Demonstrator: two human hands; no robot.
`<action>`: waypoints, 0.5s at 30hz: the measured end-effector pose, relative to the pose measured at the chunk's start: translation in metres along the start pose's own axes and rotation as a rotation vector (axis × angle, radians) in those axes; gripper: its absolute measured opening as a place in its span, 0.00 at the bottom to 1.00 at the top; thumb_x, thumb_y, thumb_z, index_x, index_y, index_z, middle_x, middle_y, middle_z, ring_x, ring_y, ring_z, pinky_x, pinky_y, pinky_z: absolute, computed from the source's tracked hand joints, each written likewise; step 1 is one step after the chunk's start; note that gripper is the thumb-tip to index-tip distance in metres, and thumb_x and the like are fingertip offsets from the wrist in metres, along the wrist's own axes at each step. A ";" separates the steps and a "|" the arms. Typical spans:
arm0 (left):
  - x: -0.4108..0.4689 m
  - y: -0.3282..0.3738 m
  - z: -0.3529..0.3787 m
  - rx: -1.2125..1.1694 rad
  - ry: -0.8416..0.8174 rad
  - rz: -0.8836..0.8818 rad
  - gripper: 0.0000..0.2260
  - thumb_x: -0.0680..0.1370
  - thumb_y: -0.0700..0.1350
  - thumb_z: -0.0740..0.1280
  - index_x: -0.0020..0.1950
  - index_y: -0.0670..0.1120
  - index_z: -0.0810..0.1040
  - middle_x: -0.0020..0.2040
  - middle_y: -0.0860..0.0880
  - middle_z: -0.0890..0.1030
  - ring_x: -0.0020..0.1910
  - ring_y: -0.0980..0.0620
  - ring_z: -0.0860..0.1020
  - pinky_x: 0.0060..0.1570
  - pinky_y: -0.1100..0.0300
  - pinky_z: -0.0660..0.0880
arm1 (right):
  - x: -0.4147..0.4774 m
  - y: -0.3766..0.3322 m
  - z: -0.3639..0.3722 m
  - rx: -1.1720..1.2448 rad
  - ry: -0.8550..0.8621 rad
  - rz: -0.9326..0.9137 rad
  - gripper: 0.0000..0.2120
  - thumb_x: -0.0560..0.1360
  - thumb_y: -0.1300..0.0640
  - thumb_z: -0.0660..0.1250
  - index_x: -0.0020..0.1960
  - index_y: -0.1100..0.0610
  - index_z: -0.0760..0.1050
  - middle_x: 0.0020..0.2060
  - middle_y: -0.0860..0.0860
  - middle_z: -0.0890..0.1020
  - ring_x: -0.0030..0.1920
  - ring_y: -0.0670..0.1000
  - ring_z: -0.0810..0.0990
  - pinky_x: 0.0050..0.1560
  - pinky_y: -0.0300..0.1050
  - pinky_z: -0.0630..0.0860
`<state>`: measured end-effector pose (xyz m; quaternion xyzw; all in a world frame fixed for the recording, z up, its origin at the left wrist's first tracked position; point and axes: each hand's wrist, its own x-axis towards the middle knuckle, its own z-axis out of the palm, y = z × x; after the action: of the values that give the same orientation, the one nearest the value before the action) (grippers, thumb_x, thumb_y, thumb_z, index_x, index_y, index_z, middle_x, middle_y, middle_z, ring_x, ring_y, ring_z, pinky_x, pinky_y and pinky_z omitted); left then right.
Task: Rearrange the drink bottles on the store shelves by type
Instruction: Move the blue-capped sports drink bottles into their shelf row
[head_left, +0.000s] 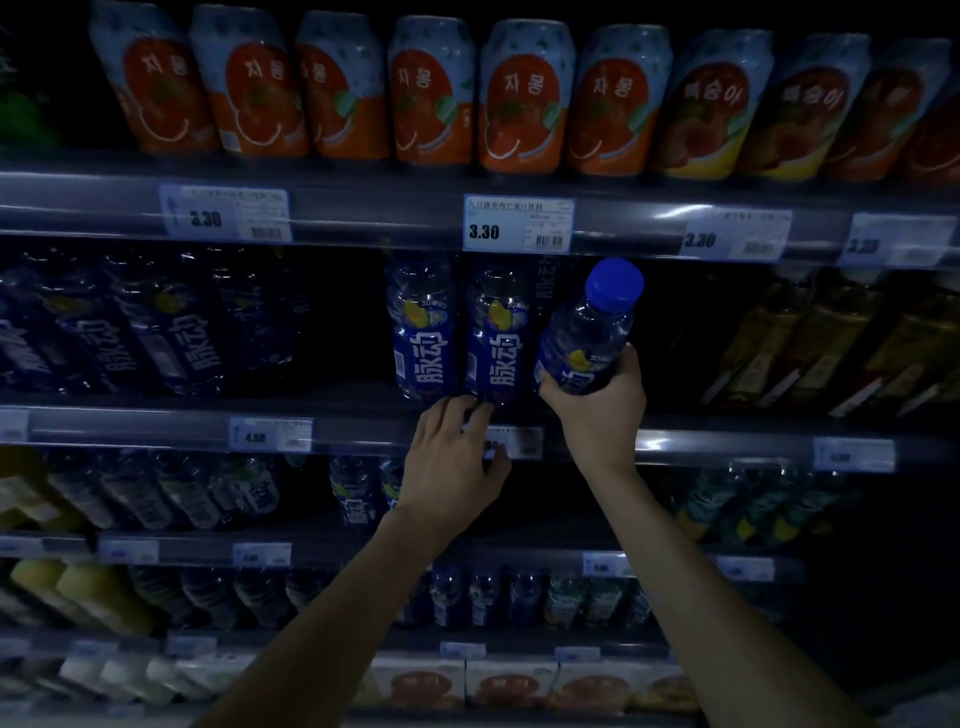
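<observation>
Two clear plastic bottles stand touching at the front edge of the middle shelf (156, 426): the left standing bottle (422, 332) and the right standing bottle (496, 338). Both have glossy blue wraps and dimpled, rounded shoulders. My left hand (452, 457) reaches up to their bases with the fingers spread and loosely bent, the tips at the foot of the right standing bottle. It grips nothing.

My right hand (597, 400) is curled round the lower body of the held bottle (587, 332), which is the same kind. I hold it just right of the pair, above the shelf's front edge, with the top tilted to the right. Its blue cap (614, 283) is wide, round and smooth.

On the shelf above, cylindrical cans (519, 98) with shiny orange and pale blue print stand in a row along the front edge. Below them a flat paper price tag (517, 224) reads 3.30.
</observation>
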<state>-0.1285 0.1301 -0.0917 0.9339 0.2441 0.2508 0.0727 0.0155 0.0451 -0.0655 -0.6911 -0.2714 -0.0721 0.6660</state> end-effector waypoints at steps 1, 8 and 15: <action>0.000 -0.001 0.000 -0.002 0.000 0.003 0.21 0.77 0.50 0.64 0.68 0.42 0.71 0.65 0.42 0.73 0.67 0.41 0.68 0.68 0.48 0.65 | 0.001 0.000 0.000 0.001 0.001 0.000 0.28 0.62 0.54 0.80 0.59 0.52 0.72 0.52 0.48 0.80 0.51 0.43 0.80 0.49 0.37 0.78; -0.001 -0.004 0.000 -0.005 -0.016 0.012 0.21 0.78 0.50 0.63 0.69 0.43 0.70 0.66 0.44 0.71 0.68 0.42 0.66 0.69 0.49 0.64 | 0.009 0.000 0.005 -0.002 -0.006 0.049 0.30 0.64 0.55 0.79 0.62 0.54 0.72 0.53 0.50 0.80 0.52 0.44 0.80 0.51 0.39 0.78; 0.000 -0.006 0.000 -0.020 -0.008 0.006 0.21 0.78 0.50 0.64 0.68 0.42 0.71 0.65 0.44 0.73 0.68 0.43 0.67 0.69 0.50 0.64 | 0.026 -0.004 0.010 -0.062 -0.102 0.103 0.27 0.64 0.55 0.78 0.60 0.50 0.72 0.52 0.49 0.81 0.51 0.46 0.80 0.51 0.41 0.78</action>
<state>-0.1308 0.1350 -0.0932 0.9350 0.2384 0.2496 0.0820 0.0332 0.0622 -0.0509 -0.7273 -0.2665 -0.0110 0.6323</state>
